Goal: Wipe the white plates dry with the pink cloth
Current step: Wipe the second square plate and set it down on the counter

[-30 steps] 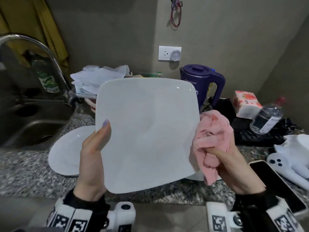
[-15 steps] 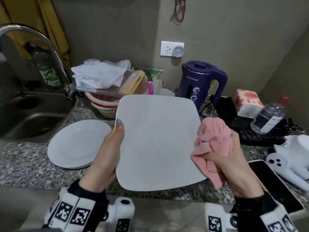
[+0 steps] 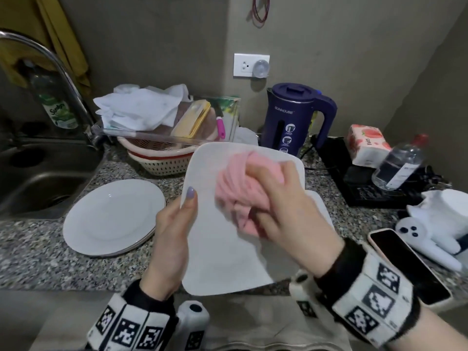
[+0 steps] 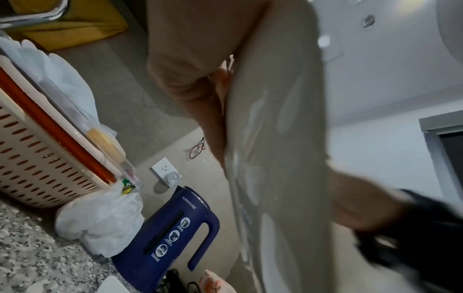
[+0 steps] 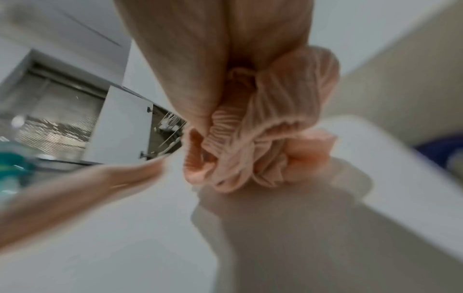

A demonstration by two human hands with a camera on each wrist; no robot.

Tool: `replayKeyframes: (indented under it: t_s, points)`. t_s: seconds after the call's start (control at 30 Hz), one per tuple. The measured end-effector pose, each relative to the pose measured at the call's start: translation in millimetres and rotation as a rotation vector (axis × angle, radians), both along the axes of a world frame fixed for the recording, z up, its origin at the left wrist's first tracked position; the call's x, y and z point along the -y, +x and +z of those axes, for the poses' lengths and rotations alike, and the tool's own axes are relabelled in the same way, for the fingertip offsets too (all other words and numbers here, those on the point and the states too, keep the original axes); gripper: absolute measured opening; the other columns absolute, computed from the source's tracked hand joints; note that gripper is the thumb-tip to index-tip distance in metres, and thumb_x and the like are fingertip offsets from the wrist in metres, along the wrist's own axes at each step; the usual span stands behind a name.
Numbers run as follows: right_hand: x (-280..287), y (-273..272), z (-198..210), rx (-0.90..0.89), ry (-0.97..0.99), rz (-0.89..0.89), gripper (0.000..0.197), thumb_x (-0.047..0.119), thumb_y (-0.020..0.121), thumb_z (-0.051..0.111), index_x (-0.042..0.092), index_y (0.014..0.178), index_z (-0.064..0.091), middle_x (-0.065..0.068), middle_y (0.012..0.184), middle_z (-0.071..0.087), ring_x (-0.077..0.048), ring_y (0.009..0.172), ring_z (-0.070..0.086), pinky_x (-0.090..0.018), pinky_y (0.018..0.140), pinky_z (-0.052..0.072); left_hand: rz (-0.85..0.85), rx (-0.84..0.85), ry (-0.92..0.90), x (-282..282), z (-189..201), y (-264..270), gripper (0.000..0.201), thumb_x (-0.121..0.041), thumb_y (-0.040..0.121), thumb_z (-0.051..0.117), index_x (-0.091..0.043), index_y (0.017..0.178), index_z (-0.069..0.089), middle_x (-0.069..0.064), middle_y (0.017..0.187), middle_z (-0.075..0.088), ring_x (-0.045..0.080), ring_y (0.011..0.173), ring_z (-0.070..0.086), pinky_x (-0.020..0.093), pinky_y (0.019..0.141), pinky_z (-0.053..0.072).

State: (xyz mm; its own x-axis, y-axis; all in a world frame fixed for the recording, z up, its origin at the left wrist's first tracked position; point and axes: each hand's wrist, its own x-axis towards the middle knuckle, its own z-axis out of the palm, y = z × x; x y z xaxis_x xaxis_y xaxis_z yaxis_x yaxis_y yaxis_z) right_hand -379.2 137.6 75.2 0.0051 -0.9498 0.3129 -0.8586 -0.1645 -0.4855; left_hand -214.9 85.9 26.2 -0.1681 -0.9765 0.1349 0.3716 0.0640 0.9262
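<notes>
Holding square plate [image 3: 222, 254] — left hand [image 3: 172, 239], right hand [image 3: 286, 206] pressing pink cloth [image 3: 235, 188]

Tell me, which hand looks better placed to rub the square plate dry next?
The right hand, I'd judge. It grips the bunched pink cloth against the upper face of the square plate. The left hand holds the plate's left edge, thumb on top, steadying it.
</notes>
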Motion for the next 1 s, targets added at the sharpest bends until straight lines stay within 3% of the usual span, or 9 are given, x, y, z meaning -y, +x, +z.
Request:
replayKeyframes:
  t_s: [0.1,0.2,0.33,0.47,0.57,0.73,0.83,0.9,1.0]
  points:
    - [12.2,-10.2,15.4,-0.144,-0.044,-0.12,0.053,0.02,0.082,0.057,0.034,0.13,0.039,0.007,0.105,0.026,-0.027,0.079,0.047,-0.031,0.062,0.032,-0.028,-0.005,0.017,-2.8,2.6,-0.1,0.037,-0.022,0.095,0.044,-0.013,0.081,0.077,-0.001,0.083,0.076,0.008,0.076,0.071,0.018,0.065,0.054]
    - [-4.4,24.9,8.3,-0.036,0.059,0.241,0.053,0.028,0.081,0.053,0.043,0.127,0.034,0.013,0.108,0.032,-0.014,0.082,0.045,-0.027,0.065,0.037,0.015,0.064,-0.009,3.1,2.2,0.3,0.034,-0.024,0.095,0.044,-0.013,0.08,0.072,-0.003,0.073,0.073,0.003,0.068,0.065,0.015,0.063,0.051]
    - [-27.4,43.3,-15.5,-0.27,0.315,0.441,0.069,0.024,0.08,0.062,0.044,0.134,0.024,0.003,0.13,0.026,-0.028,0.111,0.044,-0.031,0.078,0.036,-0.016,-0.067,0.082,6.0,5.1,10.1,0.043,-0.037,0.087,0.047,-0.005,0.107,0.066,0.01,0.1,0.075,0.018,0.09,0.071,0.029,0.077,0.058]
    - [-9.8,34.4,6.3,-0.129,0.104,0.279,0.062,0.026,0.075,0.05,0.047,0.126,0.022,0.007,0.114,0.029,-0.027,0.078,0.051,-0.032,0.058,0.037,-0.014,-0.041,-0.006,1.8,12.3,12.4,0.035,-0.032,0.087,0.044,-0.006,0.093,0.068,0.002,0.08,0.076,0.008,0.073,0.071,0.018,0.064,0.054]
    - [14.9,16.7,32.4,-0.124,-0.092,0.0,0.066,0.02,0.076,0.058,0.04,0.132,0.031,0.01,0.109,0.026,-0.019,0.075,0.044,-0.026,0.049,0.03,-0.01,-0.04,-0.005,0.9,14.2,10.2,0.032,-0.027,0.094,0.042,-0.009,0.094,0.069,-0.003,0.079,0.075,0.005,0.072,0.069,0.016,0.062,0.053]
    - [3.8,45.6,19.8,-0.243,0.019,0.231,0.064,0.023,0.077,0.054,0.036,0.136,0.032,0.005,0.115,0.03,-0.014,0.077,0.031,-0.029,0.052,0.028,0.038,0.061,-0.045,3.4,10.7,12.9,0.029,-0.009,0.099,0.039,-0.006,0.083,0.064,-0.005,0.069,0.07,0.003,0.067,0.061,0.019,0.064,0.05]
    - [26.6,14.6,23.2,-0.212,-0.016,-0.003,0.062,0.017,0.079,0.058,0.038,0.13,0.03,0.005,0.107,0.026,-0.017,0.06,0.03,-0.031,0.051,0.024,0.027,0.0,0.001,0.9,7.5,18.2,0.029,-0.032,0.09,0.048,-0.009,0.09,0.067,-0.003,0.081,0.073,0.01,0.076,0.066,0.021,0.066,0.054]
    - [29.3,-4.3,25.5,-0.182,-0.03,-0.141,0.057,0.018,0.082,0.059,0.032,0.131,0.032,0.004,0.105,0.024,-0.021,0.062,0.035,-0.033,0.055,0.024,0.025,-0.023,0.016,-0.7,10.8,18.0,0.032,-0.033,0.088,0.047,-0.012,0.093,0.07,-0.004,0.086,0.075,0.009,0.078,0.07,0.02,0.064,0.054]
    - [16.7,20.0,15.6,-0.102,-0.006,0.091,0.064,0.012,0.078,0.058,0.031,0.133,0.033,0.004,0.107,0.028,-0.019,0.074,0.034,-0.034,0.059,0.032,0.034,0.005,-0.013,1.4,13.2,13.8,0.04,-0.014,0.099,0.04,-0.011,0.074,0.072,-0.008,0.072,0.072,0.002,0.067,0.065,0.015,0.06,0.05]
